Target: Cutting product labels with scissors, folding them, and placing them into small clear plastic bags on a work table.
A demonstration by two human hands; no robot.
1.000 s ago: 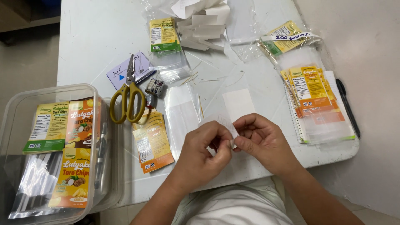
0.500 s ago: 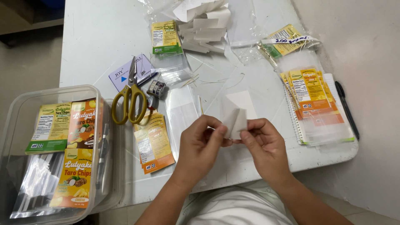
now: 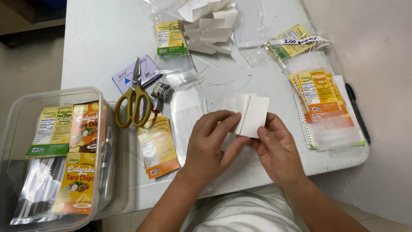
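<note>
1. White folded sheet held upright between both hands above tabletop.
2. Left hand grip pinched on its left edge.
3. Right hand grip clamped on its lower edge.
4. Yellow scissors lie well left.

This looks like a small home-run or cottage packing station for snack food rather than a factory. A plain white table on a bare pale floor carries stacks of printed chip-pouch labels near its right edge, clear plastic bags toward the middle, yellow-handled scissors and a small date stamp. Off the left edge, a clear plastic bin holds more labels and pouches
</note>
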